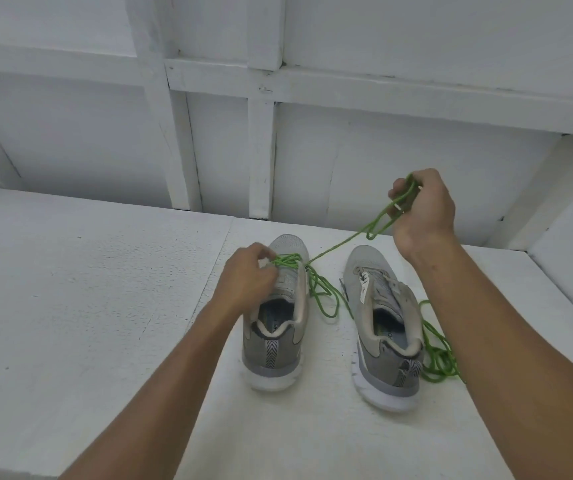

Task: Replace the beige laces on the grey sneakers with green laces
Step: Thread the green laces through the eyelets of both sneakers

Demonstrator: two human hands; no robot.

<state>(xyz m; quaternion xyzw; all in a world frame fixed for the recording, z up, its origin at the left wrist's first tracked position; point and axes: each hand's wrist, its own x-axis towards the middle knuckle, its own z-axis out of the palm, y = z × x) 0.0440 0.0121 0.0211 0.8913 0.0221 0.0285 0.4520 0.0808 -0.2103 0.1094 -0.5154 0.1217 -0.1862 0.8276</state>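
Lacing in hand on left sneaker (271,355): green lace (338,246) runs taut from its far eyelets up to right hand (423,209), raised, fingers curled round bunched loops. Left hand (247,282) pinches lace at eyelets. Right sneaker (364,268) seems still beige-laced, w/ spare green lace (439,362) on worktop (88,289) just right of it. Next, prob.: pull slack thru, cross to next eyelets.

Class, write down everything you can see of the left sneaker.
The left sneaker is grey mesh with a beige collar, white sole and striped heel tab. It stands upright on the white table, heel towards the camera. A green lace crosses its front eyelets; the left hand pinches it there, and the right hand grips a raised length of it.
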